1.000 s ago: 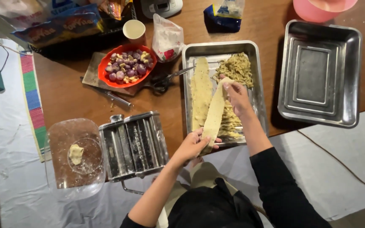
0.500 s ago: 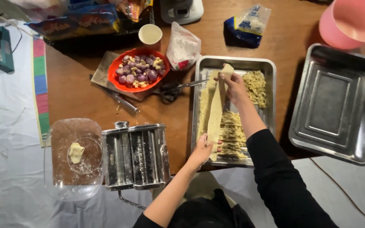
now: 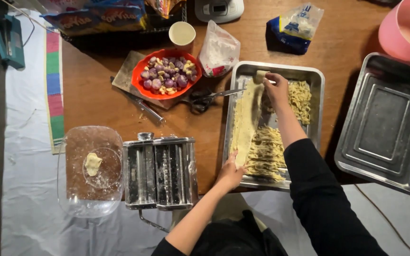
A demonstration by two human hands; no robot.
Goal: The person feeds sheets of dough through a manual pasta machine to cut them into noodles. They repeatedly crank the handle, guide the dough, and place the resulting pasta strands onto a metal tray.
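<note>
Both dough sheet point(image 3: 246, 122) ends hidden under left hand point(image 3: 229, 173), right hand point(image 3: 276, 89).

- A home kitchen table
- Pasta machine point(image 3: 159, 172) on wooden tabletop point(image 3: 96, 102)
- Metal trays point(image 3: 384, 124), bowl of garlic and shallots point(image 3: 167, 74), flour bag point(image 3: 218, 50)

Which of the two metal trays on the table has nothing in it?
The right-hand metal tray, below the pink bowl, is bare inside. The other tray, where both hands work, holds a dough sheet and cut noodles.
</note>
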